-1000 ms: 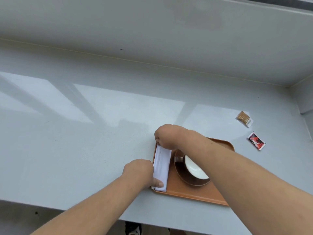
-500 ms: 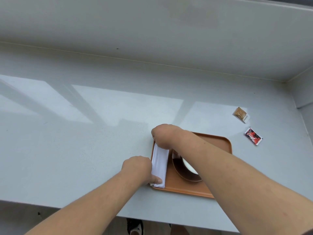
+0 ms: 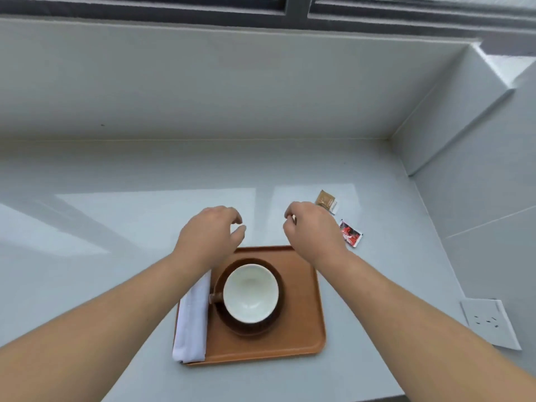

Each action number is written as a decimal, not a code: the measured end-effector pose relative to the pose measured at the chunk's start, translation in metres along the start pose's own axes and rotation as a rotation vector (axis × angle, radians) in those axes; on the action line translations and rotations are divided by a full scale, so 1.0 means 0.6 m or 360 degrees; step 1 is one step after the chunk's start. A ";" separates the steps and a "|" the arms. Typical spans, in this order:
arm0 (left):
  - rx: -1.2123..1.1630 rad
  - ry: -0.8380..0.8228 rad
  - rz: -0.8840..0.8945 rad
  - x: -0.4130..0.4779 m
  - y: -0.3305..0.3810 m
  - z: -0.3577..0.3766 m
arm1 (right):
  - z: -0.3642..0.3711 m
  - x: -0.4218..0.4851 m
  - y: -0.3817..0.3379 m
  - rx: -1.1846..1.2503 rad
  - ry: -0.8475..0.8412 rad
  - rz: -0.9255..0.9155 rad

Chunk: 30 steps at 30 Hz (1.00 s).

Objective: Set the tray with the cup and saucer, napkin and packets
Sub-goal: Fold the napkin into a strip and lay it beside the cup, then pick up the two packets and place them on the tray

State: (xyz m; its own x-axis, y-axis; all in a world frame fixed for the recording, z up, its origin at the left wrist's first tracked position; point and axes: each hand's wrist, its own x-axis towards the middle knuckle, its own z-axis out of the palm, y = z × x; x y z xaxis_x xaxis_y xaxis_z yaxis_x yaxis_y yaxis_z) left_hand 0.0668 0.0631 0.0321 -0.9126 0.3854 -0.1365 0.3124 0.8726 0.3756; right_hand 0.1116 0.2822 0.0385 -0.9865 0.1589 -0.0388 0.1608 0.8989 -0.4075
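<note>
Both hands have come off the napkin (image 3: 191, 320) since the earlier frames and are now up past the far edge of the tray (image 3: 301, 338), over bare worktop (image 3: 87, 280).

Napkin: white, folded into a long strip, lying along the tray's left edge; its near end overhangs the tray's near-left corner slightly. Far end is hidden under the left forearm.

Cup (image 3: 251, 292): white inside, brown outside, upright on the dark brown saucer (image 3: 246, 329), handle pointing left toward the napkin. Saucer sits about mid-tray, just beside the napkin. Right part of the tray is bare.

Tray: orange-brown, rounded corners, close to the worktop's near edge.

Left hand (image 3: 210, 235): palm down, fingers loosely curled, partly open, holding nothing. Hovers above the tray's far-left corner.

Right hand (image 3: 311, 227): also palm down, fingers curled inward, thumb and forefinger close together; nothing visible in it. It's off the tray's far-right corner.

Packets not yet on the tray. Brown packet (image 3: 326, 200) lies on the worktop just beyond the right hand, partly covered by it. Red packet (image 3: 351, 236) lies just right of that hand's wrist, near the tray's far-right corner but apart from it. The two packets are near each other, not touching.

Further out: white socket plate (image 3: 490, 322) on the right wall, grey upstand behind the worktop, dark window frame (image 3: 295, 8) along the top.
</note>
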 end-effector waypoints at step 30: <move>0.0289 -0.0587 0.0212 0.304 0.306 0.209 | -0.030 0.020 0.356 0.0233 -0.0489 0.0670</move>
State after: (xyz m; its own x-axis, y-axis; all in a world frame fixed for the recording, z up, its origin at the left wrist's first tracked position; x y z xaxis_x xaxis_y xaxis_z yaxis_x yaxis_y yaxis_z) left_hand -0.0092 0.3310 -0.0389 -0.7158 0.5511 -0.4288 0.4927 0.8338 0.2490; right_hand 0.1348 0.4835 -0.0327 -0.8046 0.3463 -0.4824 0.5598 0.7136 -0.4213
